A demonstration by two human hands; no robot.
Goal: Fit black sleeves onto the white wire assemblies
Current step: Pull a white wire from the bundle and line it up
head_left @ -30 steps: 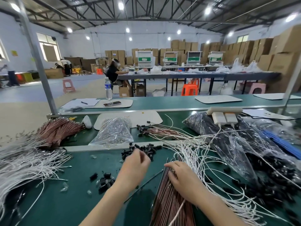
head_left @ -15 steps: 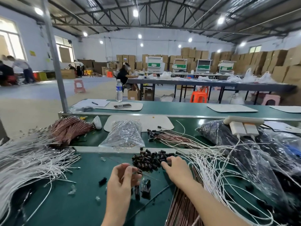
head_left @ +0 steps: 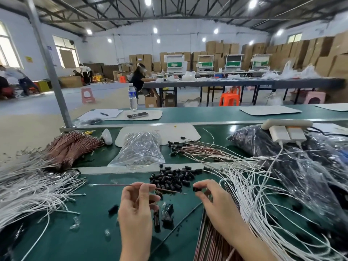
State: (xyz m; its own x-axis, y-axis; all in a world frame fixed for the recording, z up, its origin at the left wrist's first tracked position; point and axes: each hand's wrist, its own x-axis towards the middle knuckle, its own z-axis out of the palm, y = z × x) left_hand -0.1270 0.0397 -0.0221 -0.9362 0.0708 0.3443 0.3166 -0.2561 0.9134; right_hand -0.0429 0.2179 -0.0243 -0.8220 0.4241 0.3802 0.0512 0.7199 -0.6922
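Left hand (head_left: 137,210): is pinching a thin pinkish-brown wire (head_left: 113,184) between thumb and fingertips, holding it roughly level above the green bench (head_left: 75,232), with both ends sticking out past the fingers.
Right hand (head_left: 216,202): is pinching one black sleeve (head_left: 197,189) between thumb and forefinger, near the wire's right tip but apart from it.
Loose sleeves (head_left: 175,176): are lying in a pile on the bench just beyond both hands, with a few more scattered beside the left wrist.
White wire assemblies (head_left: 254,185): are fanning across the bench to the right of the right hand; a second white heap (head_left: 28,191) is lying at the left edge.
Pinkish-brown bundle (head_left: 212,242): is lying under the right forearm.
Clear bag (head_left: 140,149): is sitting behind the sleeve pile.
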